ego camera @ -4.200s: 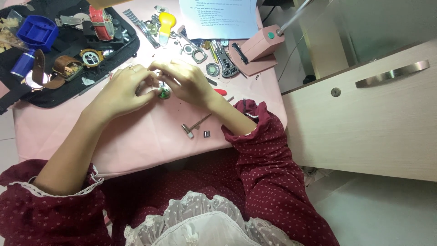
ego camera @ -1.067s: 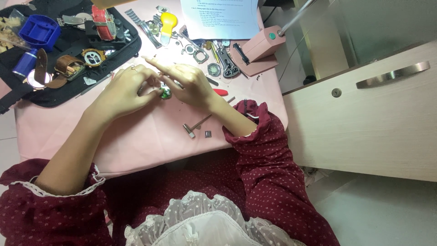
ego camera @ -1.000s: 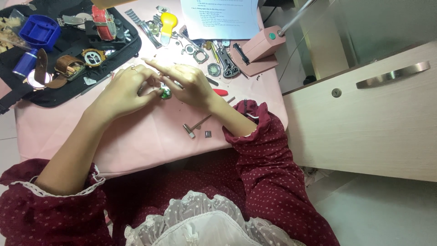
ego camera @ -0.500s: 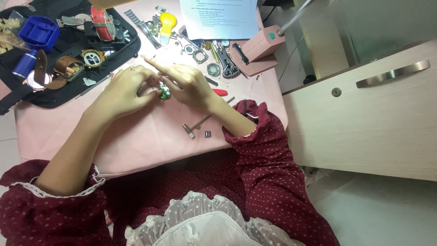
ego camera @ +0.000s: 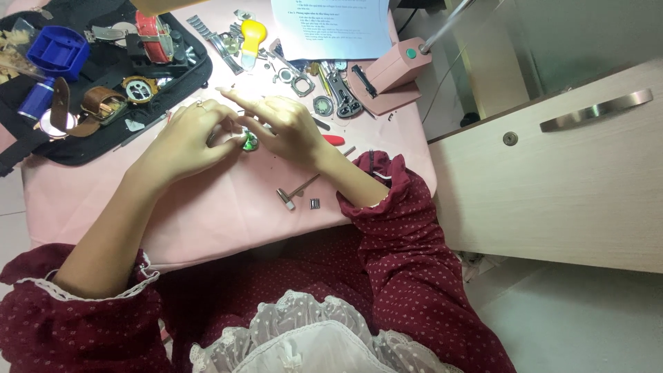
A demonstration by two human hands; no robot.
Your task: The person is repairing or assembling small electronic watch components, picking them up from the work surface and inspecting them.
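Observation:
Over the pink table (ego camera: 207,207) my left hand (ego camera: 186,135) and my right hand (ego camera: 280,124) meet around a small green round watch piece (ego camera: 249,143). Both hands pinch it between fingertips, with the right index finger stretched out to the left. What else lies between the fingers is hidden. A small metal hammer (ego camera: 293,193) and a tiny metal block (ego camera: 314,203) lie just in front of my right wrist.
A black tool mat (ego camera: 103,131) at the far left holds a blue box (ego camera: 59,50), leather straps and watch parts. A yellow tool (ego camera: 253,32), metal watch pieces, a red-handled tool (ego camera: 333,139), a paper sheet (ego camera: 331,27) and a pink lamp base (ego camera: 387,72) lie behind. A cabinet (ego camera: 552,173) stands on the right.
The hands stay together on the green piece; only small finger shifts show, and the view has drifted slightly.

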